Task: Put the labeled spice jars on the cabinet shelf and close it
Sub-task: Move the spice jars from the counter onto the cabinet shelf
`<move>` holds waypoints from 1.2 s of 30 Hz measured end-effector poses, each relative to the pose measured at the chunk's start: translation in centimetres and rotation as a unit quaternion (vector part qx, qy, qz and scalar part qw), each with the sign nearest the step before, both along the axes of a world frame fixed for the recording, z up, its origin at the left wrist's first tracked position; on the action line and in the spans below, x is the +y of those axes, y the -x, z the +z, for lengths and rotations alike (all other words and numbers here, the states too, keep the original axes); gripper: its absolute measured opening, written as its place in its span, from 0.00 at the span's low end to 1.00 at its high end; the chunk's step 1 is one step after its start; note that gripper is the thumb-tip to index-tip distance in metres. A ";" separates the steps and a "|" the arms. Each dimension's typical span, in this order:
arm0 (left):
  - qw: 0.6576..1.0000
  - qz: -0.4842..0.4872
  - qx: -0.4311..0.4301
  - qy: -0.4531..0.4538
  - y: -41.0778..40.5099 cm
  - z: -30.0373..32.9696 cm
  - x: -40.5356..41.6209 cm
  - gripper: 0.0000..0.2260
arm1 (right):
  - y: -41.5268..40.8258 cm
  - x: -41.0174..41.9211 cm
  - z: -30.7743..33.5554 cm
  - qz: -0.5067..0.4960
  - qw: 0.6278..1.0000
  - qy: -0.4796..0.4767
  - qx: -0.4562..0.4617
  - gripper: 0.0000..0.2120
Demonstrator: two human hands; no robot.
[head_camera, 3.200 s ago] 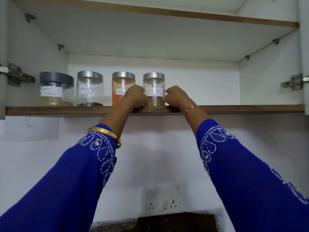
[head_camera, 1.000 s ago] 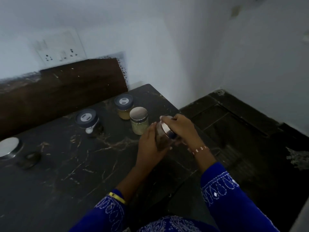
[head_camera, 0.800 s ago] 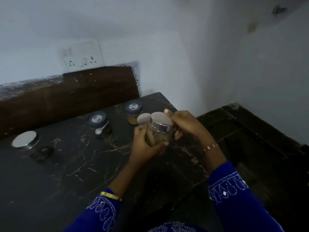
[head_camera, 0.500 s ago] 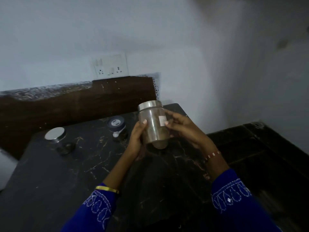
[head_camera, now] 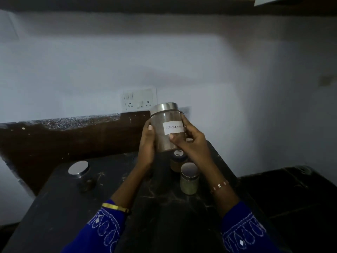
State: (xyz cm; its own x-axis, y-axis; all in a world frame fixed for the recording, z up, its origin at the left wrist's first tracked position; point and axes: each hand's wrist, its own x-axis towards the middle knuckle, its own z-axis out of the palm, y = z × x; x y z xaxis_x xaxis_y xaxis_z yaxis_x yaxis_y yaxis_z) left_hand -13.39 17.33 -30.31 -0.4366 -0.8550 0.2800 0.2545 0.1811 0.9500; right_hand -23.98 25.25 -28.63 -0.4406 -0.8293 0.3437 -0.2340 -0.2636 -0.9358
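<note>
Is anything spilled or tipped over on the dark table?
Nothing stands out. The jar in both hands is upright with its lid on, and the jars on the table stand upright. It's too dark to rule out small spills.

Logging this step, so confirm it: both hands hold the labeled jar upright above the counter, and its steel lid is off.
One thing is wrong: the head view shows the steel lid still on the labeled jar. The left hand and right hand do hold it upright above the counter.

Held jar (head_camera: 166, 128) above counter (head_camera: 54, 207); two jars at its 6 o'clock; lidded jar (head_camera: 78, 168) at 8 o'clock.
</note>
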 end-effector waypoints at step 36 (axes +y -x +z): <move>0.866 0.211 -0.019 0.452 1.6 34.7 -21.4 0.14 | 2.9 -22.2 31.9 -0.014 0.961 0.240 0.134 0.27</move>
